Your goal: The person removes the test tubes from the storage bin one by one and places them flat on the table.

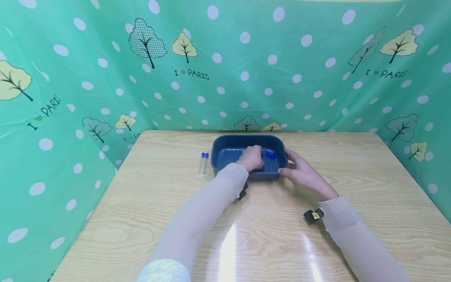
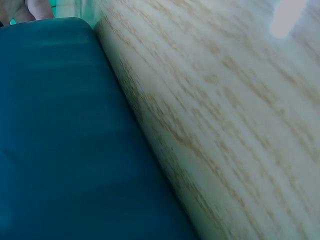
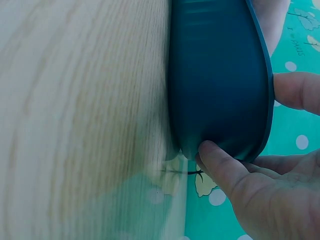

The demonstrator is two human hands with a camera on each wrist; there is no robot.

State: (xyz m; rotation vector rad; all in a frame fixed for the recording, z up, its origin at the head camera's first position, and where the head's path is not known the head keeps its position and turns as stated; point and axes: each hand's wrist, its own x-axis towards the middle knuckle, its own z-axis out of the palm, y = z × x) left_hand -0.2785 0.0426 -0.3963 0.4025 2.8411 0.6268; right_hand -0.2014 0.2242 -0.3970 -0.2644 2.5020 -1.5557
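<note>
My left hand (image 1: pixel 251 158) reaches down into a dark blue plastic basin (image 1: pixel 225 138), its fingers curled. A blue cap (image 1: pixel 261 156) shows right at those fingers; they pinch this capped tube, whose glass is hidden behind the hand. To the right of it, several clear test tubes with blue caps (image 1: pixel 271 155) lie side by side in the basin. My right hand (image 1: pixel 301 171) grips the basin's right end. In the right wrist view, its thumb (image 3: pixel 220 162) presses the outer wall and one finger (image 3: pixel 297 91) touches the rim.
Two more blue-capped test tubes (image 1: pixel 203 162) lie on the wood-grain table (image 1: pixel 158 188), just left of the basin. A green curtain (image 1: pixel 243 58) with dots and trees hangs behind the table. In the left wrist view, the basin's side wall (image 2: pixel 75 130) fills the left.
</note>
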